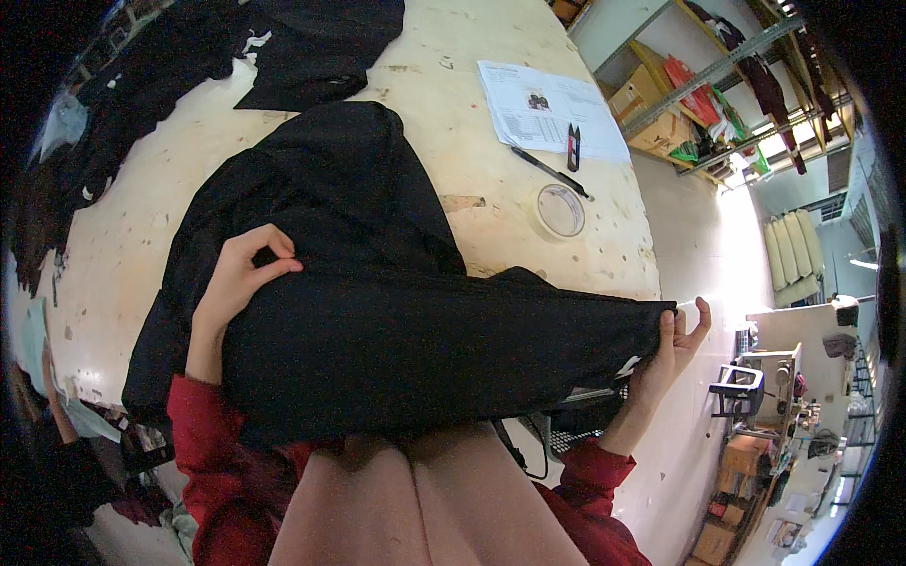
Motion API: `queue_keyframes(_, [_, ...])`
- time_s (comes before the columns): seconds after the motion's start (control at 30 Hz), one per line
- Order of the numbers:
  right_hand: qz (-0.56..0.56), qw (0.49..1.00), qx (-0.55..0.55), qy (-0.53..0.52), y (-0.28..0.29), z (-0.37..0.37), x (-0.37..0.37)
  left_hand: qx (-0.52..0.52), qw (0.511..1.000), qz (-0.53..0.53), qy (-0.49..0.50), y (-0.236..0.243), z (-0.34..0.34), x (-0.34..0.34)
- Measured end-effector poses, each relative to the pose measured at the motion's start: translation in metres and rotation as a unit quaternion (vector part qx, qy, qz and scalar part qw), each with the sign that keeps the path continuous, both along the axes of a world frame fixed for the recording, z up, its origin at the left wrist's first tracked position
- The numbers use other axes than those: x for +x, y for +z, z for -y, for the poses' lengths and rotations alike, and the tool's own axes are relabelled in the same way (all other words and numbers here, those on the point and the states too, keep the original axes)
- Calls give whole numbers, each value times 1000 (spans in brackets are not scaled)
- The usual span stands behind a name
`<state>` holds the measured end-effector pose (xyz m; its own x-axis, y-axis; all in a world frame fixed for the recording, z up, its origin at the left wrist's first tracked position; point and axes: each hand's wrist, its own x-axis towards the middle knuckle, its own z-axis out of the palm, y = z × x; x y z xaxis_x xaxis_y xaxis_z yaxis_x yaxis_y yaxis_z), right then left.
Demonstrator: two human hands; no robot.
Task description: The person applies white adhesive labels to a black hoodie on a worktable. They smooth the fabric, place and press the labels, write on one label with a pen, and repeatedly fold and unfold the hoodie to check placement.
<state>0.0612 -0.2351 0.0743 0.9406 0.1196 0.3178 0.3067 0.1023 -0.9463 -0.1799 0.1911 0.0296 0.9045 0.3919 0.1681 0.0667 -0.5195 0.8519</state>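
A black garment stretches across the near edge of the table and over my lap, with a long fold running left to right. Its wider part lies bunched farther back on the table. My left hand rests over the cloth at the left, thumb and forefinger pinched together at the fold line. At the far right end, my right hand grips the narrow corner between thumb and fingers, holding it out past the table's edge. A small white tag shows beside that hand.
On the pale table are a tape roll, a black pen, small thread snips and printed papers. More black cloth lies behind and left. Shelves with boxes stand at the right; another person's arm shows at the left.
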Motion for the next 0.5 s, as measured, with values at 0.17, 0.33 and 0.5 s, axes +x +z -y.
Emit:
queue_keyframes(0.17, [12,970,-48,239,21,-39,-29,239,966,-78,-59,42,27,10])
queue_keyframes(0.33, [-58,874,-106,470,48,-131,-82,108,977,82,-163,96,120,22])
queue_keyframes(0.5, [4,837,-129,532,32,-150,-62,-253,965,2,65,76,132,-1])
